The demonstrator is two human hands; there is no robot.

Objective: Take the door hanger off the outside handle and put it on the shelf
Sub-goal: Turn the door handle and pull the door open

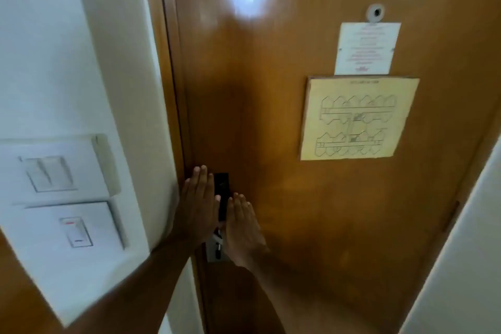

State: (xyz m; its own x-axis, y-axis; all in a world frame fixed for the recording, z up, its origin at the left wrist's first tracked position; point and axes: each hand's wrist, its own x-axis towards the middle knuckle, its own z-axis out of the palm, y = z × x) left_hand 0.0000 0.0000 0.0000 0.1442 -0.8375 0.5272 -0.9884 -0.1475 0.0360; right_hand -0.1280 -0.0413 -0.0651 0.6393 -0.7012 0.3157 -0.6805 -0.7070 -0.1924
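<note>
I face the inside of a closed brown wooden door (271, 116). A black lock plate (222, 192) with a silver part below it sits at the door's left edge. My left hand (196, 206) lies flat with fingers straight, over the door edge just left of the plate. Just right of the plate, my right hand (242, 225) rests flat on the door, fingers pointing up. Both hands hold nothing. The inside handle is hidden behind my hands. No door hanger and no shelf are in view.
White wall (54, 49) at left carries a light switch panel (50, 173) and a second switch (77, 232). On the door hang a yellow floor-plan sign (357, 119), a white notice (366, 47) and a peephole (376, 12). A white surface (466, 266) stands at right.
</note>
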